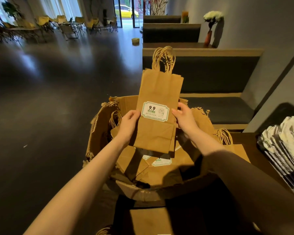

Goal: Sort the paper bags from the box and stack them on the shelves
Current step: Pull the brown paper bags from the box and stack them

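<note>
A small stack of flat brown paper bags (pixel 158 92) with twisted handles and a white "9.9" label is held upright over the torn cardboard box (pixel 98 133). My left hand (pixel 129 122) grips the stack's left edge and my right hand (pixel 183 116) grips its right edge. More brown bags (pixel 161 168) lie loose inside the box, some with labels showing. Another bag with handles (pixel 227 141) rests at the box's right side.
A pile of white printed bags (pixel 285 145) stands on the dark counter at the right. Bench seats with dark cushions (pixel 215 77) run behind the box. Dark floor stretches left toward folding chairs (pixel 78 24). A brown bag (pixel 148 221) lies below the box.
</note>
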`<state>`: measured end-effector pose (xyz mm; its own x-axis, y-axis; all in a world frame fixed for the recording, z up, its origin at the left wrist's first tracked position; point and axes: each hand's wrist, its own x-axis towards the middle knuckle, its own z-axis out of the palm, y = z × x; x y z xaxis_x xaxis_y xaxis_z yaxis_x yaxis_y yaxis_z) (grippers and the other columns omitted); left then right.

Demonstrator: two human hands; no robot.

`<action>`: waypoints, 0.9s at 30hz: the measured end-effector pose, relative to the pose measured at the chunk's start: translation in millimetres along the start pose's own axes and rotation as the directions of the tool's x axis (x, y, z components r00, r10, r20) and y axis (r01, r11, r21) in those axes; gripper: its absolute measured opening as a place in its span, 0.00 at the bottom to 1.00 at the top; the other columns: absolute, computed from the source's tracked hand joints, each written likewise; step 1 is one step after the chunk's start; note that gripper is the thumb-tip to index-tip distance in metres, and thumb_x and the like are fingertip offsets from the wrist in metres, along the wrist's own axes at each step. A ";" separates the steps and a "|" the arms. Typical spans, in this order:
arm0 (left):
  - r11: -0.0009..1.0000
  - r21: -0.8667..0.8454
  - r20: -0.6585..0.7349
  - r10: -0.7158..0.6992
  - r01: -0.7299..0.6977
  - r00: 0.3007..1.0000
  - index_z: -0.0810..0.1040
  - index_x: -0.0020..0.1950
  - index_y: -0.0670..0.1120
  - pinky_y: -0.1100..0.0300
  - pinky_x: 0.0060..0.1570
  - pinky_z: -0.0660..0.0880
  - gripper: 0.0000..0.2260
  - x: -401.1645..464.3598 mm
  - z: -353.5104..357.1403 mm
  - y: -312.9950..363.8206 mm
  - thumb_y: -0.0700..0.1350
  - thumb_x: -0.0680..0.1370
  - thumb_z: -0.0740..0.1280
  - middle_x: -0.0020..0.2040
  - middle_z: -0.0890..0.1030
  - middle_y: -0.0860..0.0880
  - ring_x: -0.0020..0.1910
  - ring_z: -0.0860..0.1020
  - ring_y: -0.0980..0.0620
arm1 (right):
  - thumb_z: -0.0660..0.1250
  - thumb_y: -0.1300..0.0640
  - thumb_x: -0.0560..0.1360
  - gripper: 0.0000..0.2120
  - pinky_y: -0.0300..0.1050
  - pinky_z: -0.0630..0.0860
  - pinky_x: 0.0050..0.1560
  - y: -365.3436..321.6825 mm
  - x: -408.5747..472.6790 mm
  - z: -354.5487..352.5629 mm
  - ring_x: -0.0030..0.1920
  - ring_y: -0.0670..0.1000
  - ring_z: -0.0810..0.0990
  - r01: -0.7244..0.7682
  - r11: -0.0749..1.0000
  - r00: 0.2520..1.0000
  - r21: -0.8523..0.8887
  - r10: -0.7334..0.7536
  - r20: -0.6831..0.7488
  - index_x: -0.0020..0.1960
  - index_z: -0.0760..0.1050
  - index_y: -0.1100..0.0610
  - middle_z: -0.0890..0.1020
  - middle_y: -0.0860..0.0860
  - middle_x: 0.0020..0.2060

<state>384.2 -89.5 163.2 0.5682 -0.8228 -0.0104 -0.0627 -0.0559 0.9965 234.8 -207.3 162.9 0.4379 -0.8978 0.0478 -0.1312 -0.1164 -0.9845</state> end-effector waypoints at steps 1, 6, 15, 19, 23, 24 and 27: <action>0.999 -0.031 0.029 -0.013 0.014 1.000 0.75 0.48 0.49 0.60 0.48 0.72 0.08 -2.0 1.6 4.6 0.49 0.81 0.58 0.48 0.78 0.49 0.47 0.76 0.54 | 0.61 0.57 0.80 0.13 0.47 0.79 0.52 -5.1 -0.6 -1.2 0.55 0.50 0.80 -0.001 1.000 1.000 0.016 0.001 -0.018 0.64 0.72 0.56 0.81 0.53 0.57; 0.994 0.071 0.096 0.071 -0.078 0.993 0.68 0.63 0.44 0.72 0.41 0.70 0.14 -29.8 31.3 22.2 0.50 0.81 0.58 0.52 0.74 0.54 0.48 0.73 0.60 | 0.54 0.61 0.82 0.14 0.50 0.78 0.57 -23.9 -24.1 -19.8 0.55 0.51 0.80 -0.012 0.992 0.985 0.127 0.033 -0.167 0.62 0.74 0.58 0.81 0.54 0.55; 0.996 0.054 0.236 -0.081 0.070 0.968 0.70 0.64 0.42 0.58 0.54 0.74 0.17 -58.1 95.8 60.1 0.50 0.79 0.62 0.57 0.78 0.47 0.54 0.77 0.50 | 0.54 0.57 0.82 0.14 0.46 0.77 0.52 -28.2 -40.7 -90.6 0.55 0.53 0.80 0.006 0.982 0.948 0.191 0.055 -0.314 0.61 0.75 0.60 0.81 0.54 0.53; 0.914 0.005 0.452 -0.364 0.406 0.815 0.75 0.58 0.48 0.53 0.40 0.80 0.14 -69.5 135.9 77.1 0.54 0.78 0.63 0.48 0.81 0.46 0.45 0.80 0.47 | 0.53 0.57 0.83 0.15 0.45 0.77 0.55 -28.8 -41.2 -147.5 0.57 0.49 0.78 0.056 0.984 0.936 0.168 0.007 -0.351 0.66 0.71 0.57 0.80 0.51 0.56; 0.880 0.006 0.451 -0.426 0.475 0.784 0.73 0.62 0.48 0.54 0.36 0.81 0.18 -74.8 202.7 73.3 0.56 0.76 0.65 0.53 0.81 0.44 0.49 0.81 0.46 | 0.52 0.57 0.83 0.15 0.36 0.75 0.45 -23.7 -39.2 -213.0 0.54 0.47 0.77 0.111 0.982 0.930 0.154 -0.047 -0.364 0.67 0.69 0.56 0.78 0.50 0.55; 0.879 -0.009 0.433 -0.427 0.477 0.794 0.74 0.60 0.48 0.53 0.37 0.81 0.16 -77.4 222.1 72.0 0.55 0.76 0.65 0.50 0.81 0.45 0.47 0.81 0.46 | 0.53 0.56 0.82 0.14 0.38 0.75 0.45 -20.3 -38.4 -230.2 0.54 0.47 0.78 0.124 0.981 0.933 0.148 -0.065 -0.354 0.66 0.69 0.57 0.79 0.50 0.54; 0.855 -0.058 0.426 -0.445 0.515 0.788 0.75 0.57 0.46 0.49 0.39 0.80 0.13 -88.8 279.0 70.0 0.50 0.76 0.67 0.48 0.81 0.43 0.47 0.81 0.45 | 0.56 0.55 0.82 0.13 0.39 0.75 0.44 -6.2 -33.8 -284.3 0.51 0.47 0.79 0.135 0.983 0.941 0.121 -0.088 -0.327 0.62 0.70 0.59 0.80 0.50 0.51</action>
<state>100.4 -178.2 210.5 0.1260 -0.8641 -0.4874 0.2867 -0.4386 0.8517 -32.0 -297.0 215.3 0.1329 -0.9733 0.1872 0.0377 -0.1838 -0.9822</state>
